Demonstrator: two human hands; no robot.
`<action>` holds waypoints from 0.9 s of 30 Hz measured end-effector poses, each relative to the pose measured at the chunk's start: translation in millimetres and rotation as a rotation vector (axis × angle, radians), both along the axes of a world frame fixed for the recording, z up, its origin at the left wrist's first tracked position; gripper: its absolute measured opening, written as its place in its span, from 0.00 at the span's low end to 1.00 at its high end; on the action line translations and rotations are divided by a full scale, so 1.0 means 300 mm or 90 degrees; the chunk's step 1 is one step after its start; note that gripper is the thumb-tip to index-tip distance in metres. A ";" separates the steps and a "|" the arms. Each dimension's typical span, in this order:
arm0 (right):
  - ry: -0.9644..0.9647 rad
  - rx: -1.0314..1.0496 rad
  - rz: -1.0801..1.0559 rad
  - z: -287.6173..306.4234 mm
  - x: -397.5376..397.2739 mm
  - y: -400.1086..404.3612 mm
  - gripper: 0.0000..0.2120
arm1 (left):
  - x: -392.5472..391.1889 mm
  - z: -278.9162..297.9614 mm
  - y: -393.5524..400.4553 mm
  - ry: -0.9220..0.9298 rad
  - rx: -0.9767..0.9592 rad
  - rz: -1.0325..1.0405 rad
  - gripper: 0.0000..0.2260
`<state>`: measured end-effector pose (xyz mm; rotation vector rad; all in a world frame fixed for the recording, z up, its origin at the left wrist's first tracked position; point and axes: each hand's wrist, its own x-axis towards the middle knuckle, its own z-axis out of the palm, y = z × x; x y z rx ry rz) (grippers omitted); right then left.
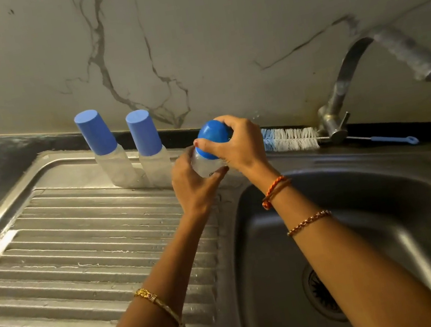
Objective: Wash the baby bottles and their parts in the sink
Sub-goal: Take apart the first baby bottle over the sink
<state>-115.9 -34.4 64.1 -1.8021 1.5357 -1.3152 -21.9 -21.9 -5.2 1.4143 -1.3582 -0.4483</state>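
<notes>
Steel sink (382,178) at right, basin partly behind the right forearm; ribbed draining board (79,243) at left. Two capped bottles (109,149) (150,148) upright at the board's back edge. Third bottle (206,165) above the board's right end, clear body gripped by left hand (192,184), mostly covered. Blue cap (213,138) clasped by right hand (236,142). Bottle brush (290,140) behind the tap (341,102), handle tip blurred.

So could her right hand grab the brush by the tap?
Probably not yet: the right hand grips the cap of a bottle. The brush lies just beside it, nothing between.
</notes>
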 end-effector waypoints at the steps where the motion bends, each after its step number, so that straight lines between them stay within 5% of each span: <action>1: -0.027 -0.005 -0.002 0.010 -0.022 0.028 0.19 | -0.011 0.015 0.015 -0.015 0.003 -0.016 0.31; 7: -0.082 0.050 -0.009 0.046 -0.245 0.243 0.15 | -0.133 0.088 0.173 -0.170 -0.067 -0.065 0.24; 12: 0.081 0.365 0.124 0.023 -0.458 0.437 0.14 | -0.247 0.089 0.344 -0.451 -0.194 -0.103 0.24; 16: 0.137 0.549 0.100 -0.075 -0.568 0.567 0.15 | -0.372 0.042 0.456 -0.583 -0.348 -0.166 0.16; 22: 0.060 0.509 0.086 -0.218 -0.654 0.711 0.13 | -0.480 -0.030 0.563 -0.608 -0.324 -0.234 0.17; 27: 0.203 0.381 0.037 -0.274 -0.676 0.762 0.15 | -0.517 -0.069 0.596 -0.582 -0.196 -0.261 0.17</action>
